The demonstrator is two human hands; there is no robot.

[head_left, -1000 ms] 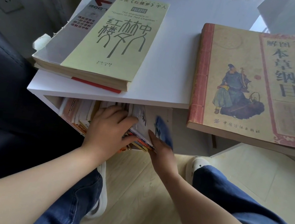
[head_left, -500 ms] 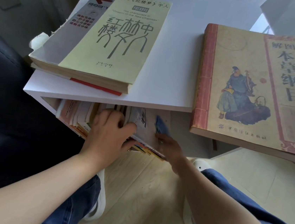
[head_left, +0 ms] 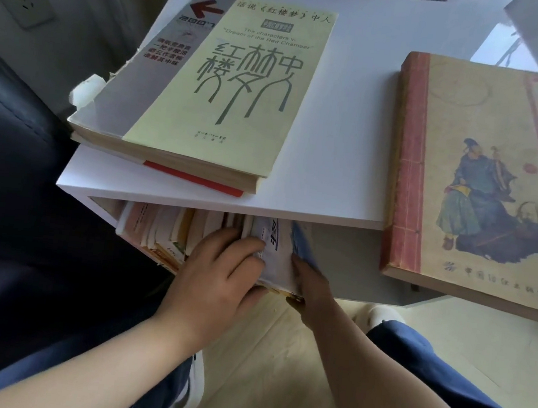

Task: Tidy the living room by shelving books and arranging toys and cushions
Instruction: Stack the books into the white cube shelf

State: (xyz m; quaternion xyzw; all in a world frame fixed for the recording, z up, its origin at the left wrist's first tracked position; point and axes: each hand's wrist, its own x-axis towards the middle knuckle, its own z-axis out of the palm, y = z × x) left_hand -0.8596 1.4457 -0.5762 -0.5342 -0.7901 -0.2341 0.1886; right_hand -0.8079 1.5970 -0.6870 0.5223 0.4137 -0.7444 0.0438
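Two hands in the cubby here. My left hand (head_left: 218, 282) has its fingers curled over the edge of a white softcover book (head_left: 276, 258), thumb underneath, so that one's properly gripped. My right hand (head_left: 313, 287) sits against a thin blue-covered book (head_left: 303, 248) just to the right. The fingertips are hidden, so I can't tell if they're pinching anything. Both books lean beside the row of worn paperbacks (head_left: 160, 231) in the lower compartment of the white board shelf unit (head_left: 334, 144). Up top there's a pale yellow-green paperback (head_left: 233, 89) stacked on a red-edged book (head_left: 193, 178). A big tan book with a red spine (head_left: 484, 181) overhangs the front right.
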